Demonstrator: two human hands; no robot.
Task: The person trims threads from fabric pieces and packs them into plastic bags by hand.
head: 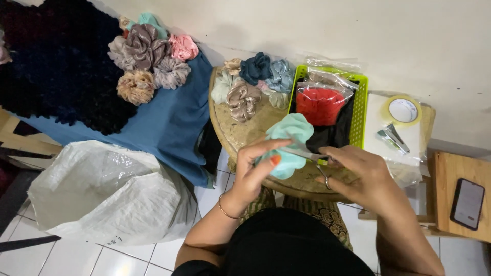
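My left hand pinches a mint-green fabric scrunchie over the front of a small round wooden table. My right hand grips small metal scissors, fingers through the handles, with the blades pointing left at the scrunchie's edge. Both hands are close together above my lap.
Several scrunchies lie at the table's back. A lime-green basket holds bagged red and dark fabric. Tape roll and a stapler sit to the right, a phone on a wooden stool, more scrunchies on blue cloth, a white sack on the floor.
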